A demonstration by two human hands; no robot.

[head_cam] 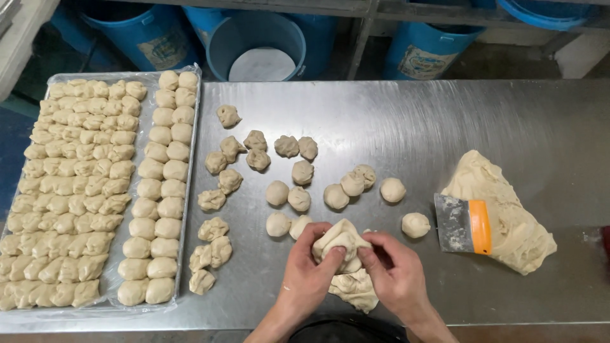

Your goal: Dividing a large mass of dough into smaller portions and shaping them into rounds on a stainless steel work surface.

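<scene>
Both the left hand (pixel 309 270) and right hand (pixel 395 273) pinch a dough lump (pixel 340 241) near the counter's (pixel 394 121) front edge, where a tugged piece could drop off.

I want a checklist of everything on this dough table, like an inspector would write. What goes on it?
Surface: steel table, bare metal with a light floury film near the scraper.
Job's things: dough piece pinched between left hand and right hand; more dough lies under them.
Clutter: loose dough balls and rough lumps across the middle; big dough mass with a grey and orange scraper on it; lined tray full of shaped pieces.
Hands: both bare, closed on the dough piece.
Cables: nothing seen.
Surroundings: blue buckets beyond the table.
</scene>
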